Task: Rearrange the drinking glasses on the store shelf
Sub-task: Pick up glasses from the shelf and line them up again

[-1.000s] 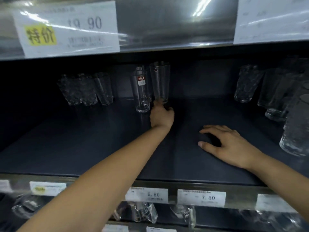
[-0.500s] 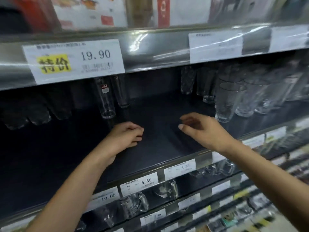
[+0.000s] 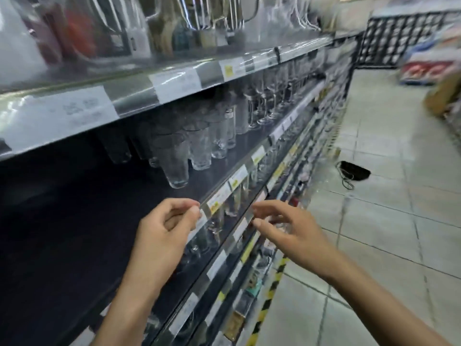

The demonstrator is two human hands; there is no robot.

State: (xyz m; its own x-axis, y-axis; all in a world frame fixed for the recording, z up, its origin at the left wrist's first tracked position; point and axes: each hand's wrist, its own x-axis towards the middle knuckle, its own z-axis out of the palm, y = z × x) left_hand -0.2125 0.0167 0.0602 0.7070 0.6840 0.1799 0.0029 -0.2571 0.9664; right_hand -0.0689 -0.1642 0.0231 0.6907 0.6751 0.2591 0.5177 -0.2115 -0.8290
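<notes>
A: Where are your hands?

B: Both are empty, near the front rail of the shelf [image 3: 87,221]. My left hand [image 3: 169,228] is loosely curled, fingertips close to the rail; whether they touch it I cannot tell. My right hand [image 3: 291,236] is relaxed, fingers spread.

A: And the glasses?

B: The drinking glasses [image 3: 174,161] stand clustered on that dark shelf, beyond my left hand and apart from both hands. They are too blurred to count.

Retail shop aisle, long grey metal shelving [image 3: 139,101] with white paper price labels [image 3: 177,82] upper left, clear drinking glasses [image 3: 174,158] centre, pale tiled floor [image 3: 389,196] right
</notes>
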